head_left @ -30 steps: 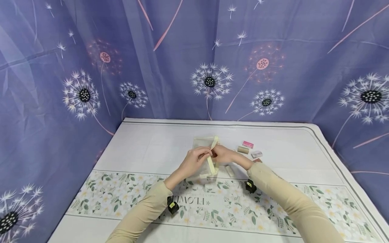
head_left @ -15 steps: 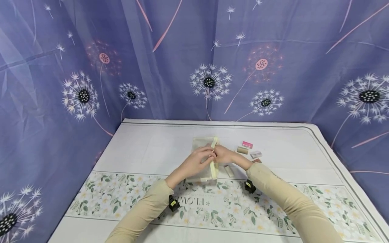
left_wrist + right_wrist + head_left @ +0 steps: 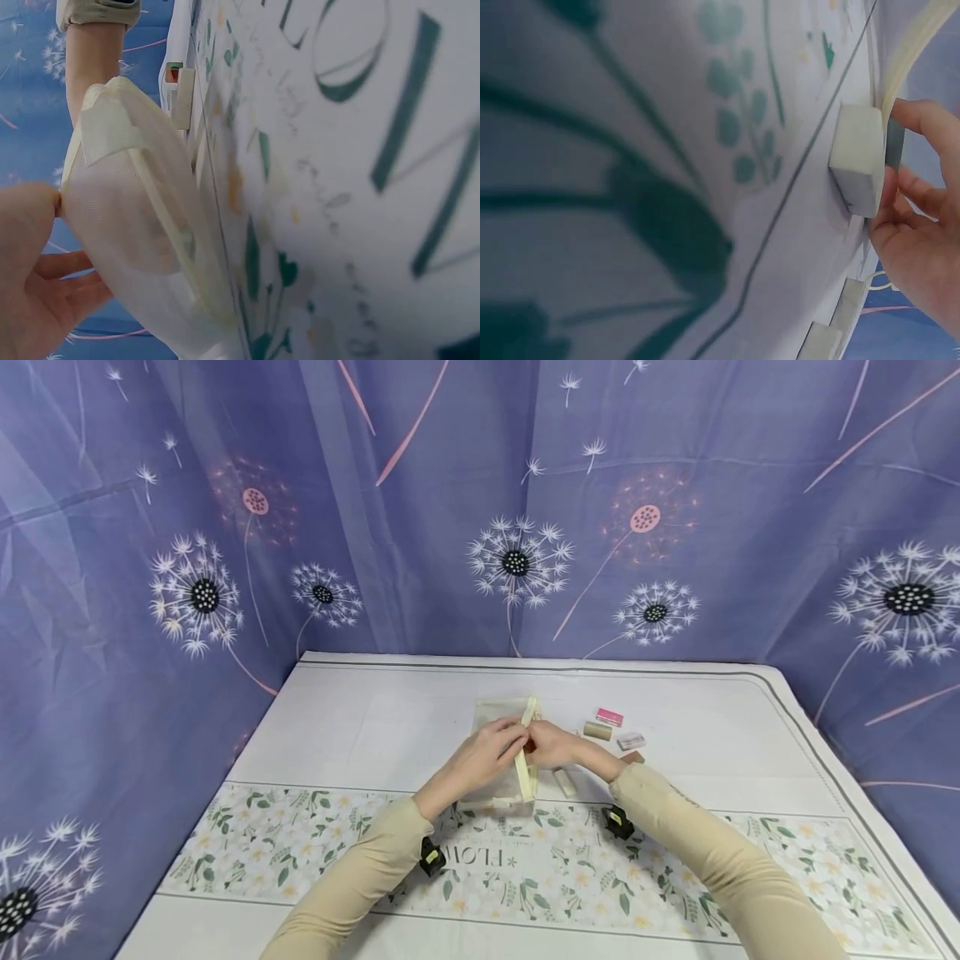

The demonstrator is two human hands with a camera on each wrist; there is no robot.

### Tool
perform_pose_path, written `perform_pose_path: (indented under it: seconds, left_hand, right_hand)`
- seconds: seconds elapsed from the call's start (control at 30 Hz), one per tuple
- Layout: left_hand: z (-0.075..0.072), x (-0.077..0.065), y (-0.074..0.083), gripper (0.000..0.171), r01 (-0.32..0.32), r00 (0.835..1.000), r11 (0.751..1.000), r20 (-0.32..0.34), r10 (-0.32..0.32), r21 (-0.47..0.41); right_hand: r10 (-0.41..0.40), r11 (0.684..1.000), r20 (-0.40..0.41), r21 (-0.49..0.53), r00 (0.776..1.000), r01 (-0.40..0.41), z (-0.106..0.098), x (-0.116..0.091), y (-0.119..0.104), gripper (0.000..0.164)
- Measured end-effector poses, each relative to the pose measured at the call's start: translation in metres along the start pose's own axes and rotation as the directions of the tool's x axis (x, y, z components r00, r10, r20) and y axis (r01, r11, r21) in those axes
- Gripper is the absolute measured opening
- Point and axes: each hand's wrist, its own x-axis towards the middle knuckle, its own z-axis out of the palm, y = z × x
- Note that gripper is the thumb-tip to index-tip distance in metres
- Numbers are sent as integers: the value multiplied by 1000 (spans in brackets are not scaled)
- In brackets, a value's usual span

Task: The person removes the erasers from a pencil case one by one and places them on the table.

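Observation:
A see-through mesh pouch (image 3: 491,714) with pale yellow trim stands at the middle of the table. My left hand (image 3: 487,756) is at its mouth, thumb and fingers pinching the trimmed edge. In the left wrist view, the mesh (image 3: 142,217) bulges, and a skin-coloured shape shows dimly through it. My right hand (image 3: 553,743) reaches into the mouth from the right. In the right wrist view its fingers pinch a dark grey-green block (image 3: 895,142), partly hidden by a whitish block (image 3: 861,157) lying nearer the camera. The pouch's inside is mostly hidden by the hands.
Right of the pouch lie a pink-and-white block (image 3: 610,717), a tan cylinder (image 3: 597,732), a white block (image 3: 631,741) and a brown piece (image 3: 633,757) beside the right forearm. A pale block (image 3: 565,782) lies below the right hand. A patterned curtain (image 3: 420,527) hangs behind the table.
The left fingers shift along the trim, spreading over it and then closing at the edge again. The folded trim now runs straighter. The right hand stays at the mouth with little movement.

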Motion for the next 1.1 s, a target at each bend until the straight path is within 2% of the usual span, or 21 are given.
perform_pose_path:
  seconds: [0.27, 0.43, 0.93, 1.1]
  left_hand:
    - [1, -4, -1, 20, -18, 998, 995, -54, 13, -97]
    - [2, -6, -2, 20, 1, 997, 996, -82, -8, -91]
    - [2, -7, 0, 19, 14, 995, 991, -101, -27, -130]
    - [2, -7, -1, 21, 27, 995, 989, -88, -40, -144]
  right_hand:
    - [7, 1000, -14, -7, 1000, -7, -2, -3, -2, 15]
    - [-3, 1000, -19, -16, 1000, 2, -3, -7, -3, 14]
    - [-5, 1000, -39, 27, 999, 6, -6, -13, -4, 23]
    - [9, 999, -44, 48, 999, -7, -7, -16, -5, 28]
